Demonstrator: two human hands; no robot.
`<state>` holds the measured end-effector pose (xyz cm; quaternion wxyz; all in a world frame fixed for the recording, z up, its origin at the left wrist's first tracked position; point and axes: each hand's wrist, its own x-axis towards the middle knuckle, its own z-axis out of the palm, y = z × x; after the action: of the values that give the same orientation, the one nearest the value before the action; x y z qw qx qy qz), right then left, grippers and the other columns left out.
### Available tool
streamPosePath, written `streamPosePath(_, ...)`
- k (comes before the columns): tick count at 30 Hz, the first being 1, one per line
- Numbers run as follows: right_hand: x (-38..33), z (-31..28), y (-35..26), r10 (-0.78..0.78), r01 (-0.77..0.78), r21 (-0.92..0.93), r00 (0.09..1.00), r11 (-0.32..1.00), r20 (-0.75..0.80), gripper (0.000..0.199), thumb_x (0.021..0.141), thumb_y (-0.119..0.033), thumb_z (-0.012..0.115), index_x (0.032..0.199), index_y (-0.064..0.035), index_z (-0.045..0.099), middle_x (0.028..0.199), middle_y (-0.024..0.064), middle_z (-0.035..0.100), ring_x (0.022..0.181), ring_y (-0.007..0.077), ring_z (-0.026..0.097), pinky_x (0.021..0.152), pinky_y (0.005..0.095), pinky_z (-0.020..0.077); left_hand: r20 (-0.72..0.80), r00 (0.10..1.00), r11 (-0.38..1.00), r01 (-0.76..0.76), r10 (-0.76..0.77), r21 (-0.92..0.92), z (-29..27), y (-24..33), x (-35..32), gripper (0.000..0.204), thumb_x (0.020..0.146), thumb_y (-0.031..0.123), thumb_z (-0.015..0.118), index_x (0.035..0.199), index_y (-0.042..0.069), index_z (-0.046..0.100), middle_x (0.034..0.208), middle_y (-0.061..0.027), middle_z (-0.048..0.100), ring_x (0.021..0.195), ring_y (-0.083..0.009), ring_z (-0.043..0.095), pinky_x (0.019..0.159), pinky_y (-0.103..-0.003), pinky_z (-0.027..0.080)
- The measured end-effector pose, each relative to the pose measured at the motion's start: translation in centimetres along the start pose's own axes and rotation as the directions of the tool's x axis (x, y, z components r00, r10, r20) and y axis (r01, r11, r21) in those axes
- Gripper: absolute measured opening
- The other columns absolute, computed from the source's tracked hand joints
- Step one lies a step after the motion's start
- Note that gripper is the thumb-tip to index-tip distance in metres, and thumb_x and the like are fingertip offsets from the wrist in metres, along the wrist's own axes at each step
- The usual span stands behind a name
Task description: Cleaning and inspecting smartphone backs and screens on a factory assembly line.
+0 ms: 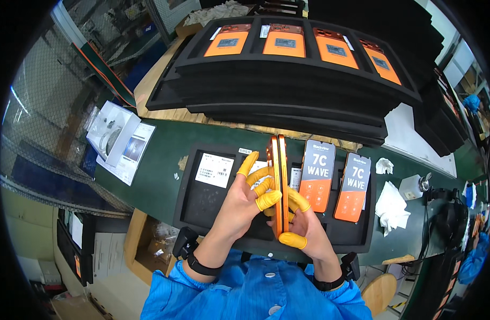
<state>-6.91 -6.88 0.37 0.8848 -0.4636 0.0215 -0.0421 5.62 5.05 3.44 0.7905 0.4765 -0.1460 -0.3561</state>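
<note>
Over the middle of a black foam tray (pixel 189 205), two orange smartphones (pixel 278 170) stand edge-on, side by side and nearly touching. My left hand (pixel 241 198), with yellow finger cots, grips them from the left, its thumb and fingers closed on that side. From the right, my right hand (pixel 312 233), also in finger cots, closes on the pair low down. Which hand bears which phone is partly hidden. Two phones with grey-and-orange front films, one (pixel 316 176) nearer the middle and another (pixel 353 186) farther right, lie in the tray. A white label sheet (pixel 214 170) lies at its left.
Behind the tray rises a stack of black foam trays (pixel 287 88); its top one holds several orange phones (pixel 284 47). A white box (pixel 112 133) sits on papers at left. Crumpled tissue (pixel 392 208) and a dispenser bottle (pixel 414 186) stand at right. A wooden box (pixel 135 250) is below left.
</note>
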Motion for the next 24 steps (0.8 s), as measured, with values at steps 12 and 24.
streamPosePath(12,-0.7,-0.5,0.2,0.013,-0.013,0.001,1.000,1.000,0.015,0.097,0.068,0.006,0.076,0.145,-0.0096,0.020,0.148,0.0082,0.024,0.129,0.0248,0.037,0.102,0.0398,0.0392,0.075,0.995,0.998,0.064,-0.064,-0.003,0.7,0.4,0.1,0.095,0.074,-0.002,0.074,0.146,0.005,0.012,0.137,-0.0195,0.034,0.124,-0.0249,0.043,0.100,-0.037,0.043)
streamPosePath(24,0.1,-0.6,-2.1,0.050,0.006,-0.414,0.991,0.910,0.125,0.117,0.064,-0.007,0.083,0.148,-0.0078,0.001,0.142,0.0142,0.030,0.130,0.0241,0.037,0.104,0.0368,0.0344,0.546,0.787,0.808,-0.506,0.288,0.303,0.8,0.4,-1.9,0.109,0.063,0.003,0.082,0.148,0.009,0.013,0.145,-0.0146,0.032,0.134,-0.0264,0.033,0.111,-0.040,0.025)
